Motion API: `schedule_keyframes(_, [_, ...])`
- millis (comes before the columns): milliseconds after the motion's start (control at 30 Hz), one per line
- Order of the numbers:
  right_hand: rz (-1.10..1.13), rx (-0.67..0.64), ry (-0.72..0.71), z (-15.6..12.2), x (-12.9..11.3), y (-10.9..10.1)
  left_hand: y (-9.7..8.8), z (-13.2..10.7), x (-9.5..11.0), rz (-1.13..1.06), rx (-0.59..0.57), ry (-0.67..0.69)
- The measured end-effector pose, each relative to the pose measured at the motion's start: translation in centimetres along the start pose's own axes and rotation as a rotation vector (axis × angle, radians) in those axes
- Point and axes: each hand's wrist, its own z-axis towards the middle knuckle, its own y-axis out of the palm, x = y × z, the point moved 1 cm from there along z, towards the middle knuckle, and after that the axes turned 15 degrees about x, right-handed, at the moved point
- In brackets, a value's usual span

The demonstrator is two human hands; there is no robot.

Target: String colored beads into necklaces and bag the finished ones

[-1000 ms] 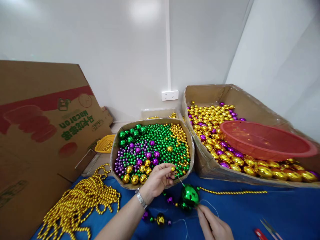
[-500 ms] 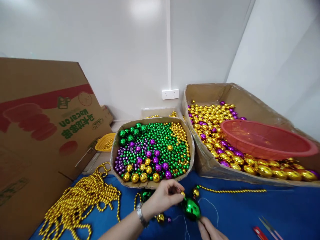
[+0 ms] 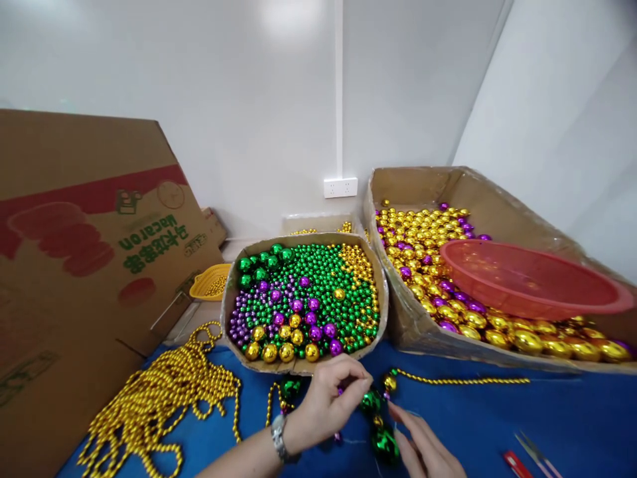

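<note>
My left hand (image 3: 326,401), with a watch at the wrist, pinches a strand of mixed beads over the blue cloth just in front of the small cardboard box (image 3: 229,302). A small green bead (image 3: 369,401) sits at its fingertips. My right hand (image 3: 423,448) is at the bottom edge, fingers together on the same strand, beside a large green ball (image 3: 385,443) hanging below. A gold bead strand (image 3: 462,381) runs to the right from the hands. The small box holds green, purple and gold beads (image 3: 308,292).
A large box (image 3: 502,212) of gold and purple balls stands at the right with a red plastic basin (image 3: 527,279) in it. A heap of gold strands (image 3: 159,398) lies at the left beside big cardboard cartons (image 3: 84,226). Scissors (image 3: 530,455) lie at bottom right.
My left hand came back from the small box toward me with a bead and met the right hand. The large green ball slid down the strand to a lower position.
</note>
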Motion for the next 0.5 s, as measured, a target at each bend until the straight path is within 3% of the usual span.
schedule_keyframes(100, [0.115, -0.03, 0.03, 1.2, -2.2, 1.4, -0.4, 1.4, 0.9, -0.034, -0.054, -0.027])
schedule_keyframes(200, [0.19, -0.059, 0.12, 1.1, -2.4, 2.0, -1.2, 3.6, 0.3, 0.254, -0.101, 0.138])
schedule_keyframes(267, [0.175, -0.064, 0.167, 0.8, -1.9, 1.8, -1.8, 5.2, -1.2, 0.592, -0.11, 0.261])
schedule_keyframes(367, [0.121, -0.046, 0.158, 0.7, -1.3, 1.5, -2.2, 7.1, -4.2, 1.016, -0.198, 0.298])
schedule_keyframes(500, [0.08, 0.0, 0.1, 0.9, -1.4, 1.5, -2.0, 7.9, -6.7, 1.115, -0.281, 0.305])
